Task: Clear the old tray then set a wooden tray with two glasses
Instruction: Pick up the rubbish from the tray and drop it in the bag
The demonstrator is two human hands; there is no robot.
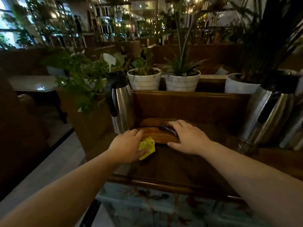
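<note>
Dim bench (172, 164): its tray (157, 135) was pressed by the spread right hand (186, 138), a yellow wad (147, 147) pinched in the left hand (126, 145) (the steel jug (120, 102) at the tray's corner might be toppled).

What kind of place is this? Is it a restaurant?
Probably a restaurant or café. Two steel thermos jugs stand at a wooden serving station, potted plants line the divider behind it, and more wooden booths and hanging lights fill the room beyond.

Brown wooden tray (157, 136), yellow crumpled paper (147, 147), silver-and-black jug (120, 102), white ribbed pots (144, 79), floral pale-blue cloth (164, 208).
</note>
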